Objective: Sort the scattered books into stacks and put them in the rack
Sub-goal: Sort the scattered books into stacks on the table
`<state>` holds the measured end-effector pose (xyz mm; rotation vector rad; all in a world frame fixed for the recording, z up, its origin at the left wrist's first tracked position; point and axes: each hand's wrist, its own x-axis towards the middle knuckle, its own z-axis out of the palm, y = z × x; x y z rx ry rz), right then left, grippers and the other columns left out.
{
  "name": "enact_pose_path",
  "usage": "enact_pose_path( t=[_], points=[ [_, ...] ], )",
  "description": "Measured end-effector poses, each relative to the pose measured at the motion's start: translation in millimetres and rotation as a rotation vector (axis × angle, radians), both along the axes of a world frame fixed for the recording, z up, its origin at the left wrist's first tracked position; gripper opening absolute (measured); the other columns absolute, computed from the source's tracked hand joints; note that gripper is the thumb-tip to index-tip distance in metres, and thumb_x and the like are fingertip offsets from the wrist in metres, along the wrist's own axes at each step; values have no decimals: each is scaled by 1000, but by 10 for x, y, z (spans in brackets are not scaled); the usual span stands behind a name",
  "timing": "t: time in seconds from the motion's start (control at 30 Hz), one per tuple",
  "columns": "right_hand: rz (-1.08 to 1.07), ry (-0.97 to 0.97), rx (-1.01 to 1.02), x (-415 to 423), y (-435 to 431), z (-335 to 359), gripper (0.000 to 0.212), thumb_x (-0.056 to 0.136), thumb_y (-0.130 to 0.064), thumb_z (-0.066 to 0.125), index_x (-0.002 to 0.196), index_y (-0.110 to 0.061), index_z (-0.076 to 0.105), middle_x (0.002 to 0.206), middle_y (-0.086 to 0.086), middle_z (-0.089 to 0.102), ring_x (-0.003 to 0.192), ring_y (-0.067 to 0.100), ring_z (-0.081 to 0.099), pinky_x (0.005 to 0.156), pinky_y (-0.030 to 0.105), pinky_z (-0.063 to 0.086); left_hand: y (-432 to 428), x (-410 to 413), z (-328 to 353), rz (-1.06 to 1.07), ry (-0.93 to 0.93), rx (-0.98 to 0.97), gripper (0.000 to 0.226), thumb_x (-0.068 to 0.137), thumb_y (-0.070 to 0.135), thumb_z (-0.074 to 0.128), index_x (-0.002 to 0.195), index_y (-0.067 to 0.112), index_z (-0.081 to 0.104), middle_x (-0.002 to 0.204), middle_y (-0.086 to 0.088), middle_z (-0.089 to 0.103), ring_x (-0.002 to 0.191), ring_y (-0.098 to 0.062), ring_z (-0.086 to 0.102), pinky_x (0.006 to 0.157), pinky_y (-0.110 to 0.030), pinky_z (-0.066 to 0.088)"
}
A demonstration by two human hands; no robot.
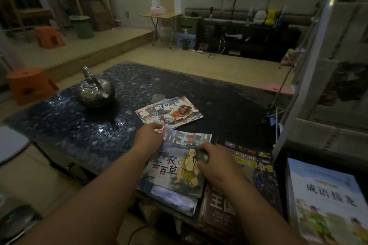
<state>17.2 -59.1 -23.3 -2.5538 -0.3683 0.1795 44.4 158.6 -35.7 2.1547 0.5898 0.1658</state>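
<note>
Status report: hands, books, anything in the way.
Left hand at corner of fanned booklets, grip unclear. Right hand curled on top picture book of near stack. Kettle off to the left, apart from the books.

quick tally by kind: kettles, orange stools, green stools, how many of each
kettle: 1
orange stools: 2
green stool: 1
total: 4
</note>
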Motion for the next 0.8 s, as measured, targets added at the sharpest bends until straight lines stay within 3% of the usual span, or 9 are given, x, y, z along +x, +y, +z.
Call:
enact_pose_path(
  t=[0.3,0.47,0.57,0.67,0.8],
  points=[
    [84,-134,-327,4,16,-29,36,88,-42,58,122,-33,60,120,-1,54,115,24,49,93,38,41,27,37,33,-59,118,189,26,89,9,62,109,21,71,118,-5,66,92,-19,56,84,-33,51],
    [163,-127,-355,-5,30,-80,52,87,-51,55,136,-34,49,145,-7,41,141,21,26,113,48,15,15,10,45,-82,158,223,28,90,10,57,111,22,71,117,-5,66,97,-23,60,88,-39,54],
    [198,-94,-387,-15,53,-98,58,87,-54,55,141,-33,44,153,-7,35,148,20,13,116,55,0,0,-5,53,-107,180,276,31,90,7,54,112,21,71,118,-7,66,97,-24,61,86,-36,54],
    [214,-70,-410,-20,62,-114,59,85,-58,57,137,-31,49,150,-7,40,148,20,15,115,57,-6,9,1,34,-118,215,302,30,88,8,54,109,21,72,117,-7,66,99,-26,61,86,-34,53],
    [221,-54,-422,-17,58,-115,59,83,-61,59,134,-32,51,148,-6,42,147,20,17,115,59,-6,24,28,-20,-115,279,308,19,87,16,58,98,15,73,104,-6,69,88,-23,62,84,-36,55]
  ],
)
